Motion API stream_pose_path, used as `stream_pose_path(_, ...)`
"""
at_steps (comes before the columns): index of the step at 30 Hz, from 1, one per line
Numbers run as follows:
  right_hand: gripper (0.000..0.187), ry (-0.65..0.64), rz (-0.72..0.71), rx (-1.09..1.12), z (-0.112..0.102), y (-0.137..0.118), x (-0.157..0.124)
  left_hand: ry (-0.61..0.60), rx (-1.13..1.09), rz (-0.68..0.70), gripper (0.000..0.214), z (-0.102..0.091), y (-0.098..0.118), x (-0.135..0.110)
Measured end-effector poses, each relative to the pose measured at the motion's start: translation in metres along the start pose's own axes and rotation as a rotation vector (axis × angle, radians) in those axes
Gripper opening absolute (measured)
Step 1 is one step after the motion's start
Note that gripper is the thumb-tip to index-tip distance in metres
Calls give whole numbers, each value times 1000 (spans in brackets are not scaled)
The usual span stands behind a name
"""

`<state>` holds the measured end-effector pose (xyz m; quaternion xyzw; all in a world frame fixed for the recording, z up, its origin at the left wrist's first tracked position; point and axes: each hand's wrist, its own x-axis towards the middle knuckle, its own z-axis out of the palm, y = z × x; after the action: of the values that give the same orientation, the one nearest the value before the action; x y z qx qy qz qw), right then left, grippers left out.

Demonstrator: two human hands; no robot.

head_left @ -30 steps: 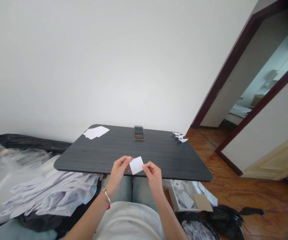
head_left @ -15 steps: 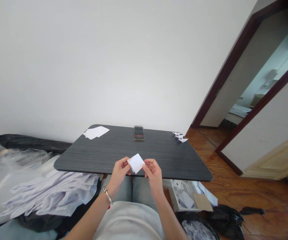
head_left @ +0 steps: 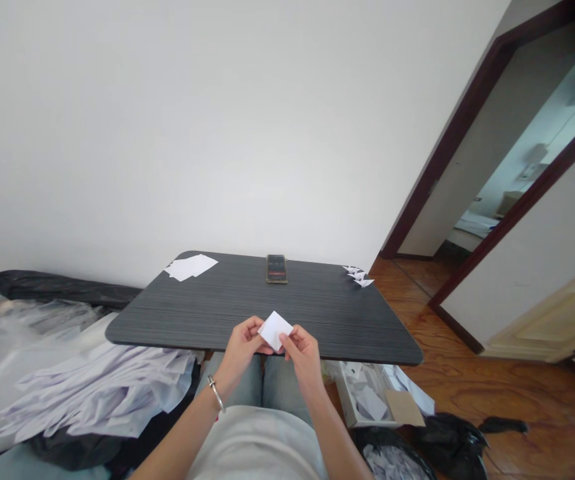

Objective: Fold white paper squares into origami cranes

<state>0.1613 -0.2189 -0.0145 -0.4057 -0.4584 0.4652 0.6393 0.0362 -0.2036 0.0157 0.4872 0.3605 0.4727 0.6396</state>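
Observation:
A small folded square of white paper (head_left: 274, 327) is held up like a diamond over the near edge of the dark table. My left hand (head_left: 245, 340) pinches its left side, fingers tucked partly behind it. On the other side, my right hand (head_left: 301, 348) grips the lower right, with the thumb lying across the front near the bottom corner. The fingers behind the paper are hidden.
The dark table (head_left: 207, 313) carries flat white sheets (head_left: 191, 267) at back left, a phone (head_left: 276, 269) at back centre and several folded paper pieces (head_left: 359, 276) at back right. A box of papers (head_left: 367, 400) stands below right; white cloth-like folds (head_left: 102, 387) lie left.
My right hand has moved left and inward, its thumb now on the paper's lower front. The paper has turned slightly more upright, and its layers look closer together.

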Motion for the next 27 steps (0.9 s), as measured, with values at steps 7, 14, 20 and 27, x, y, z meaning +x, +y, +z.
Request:
stream_pose_path(7,24,26,22,-26,-4,0,1,41,-1,60,24,-3,0,0)
stream_pose_path(14,25,30,61,49,-2,-4,-1,14,26,119,34,-6,-1,1)
stream_pose_path(20,26,34,86,29,-3,-6,-1,-50,91,154,49,-7,-3,1)
stream_pose_path(27,25,74,66,46,-4,-7,1,-121,159,140,26,-11,-11,3)
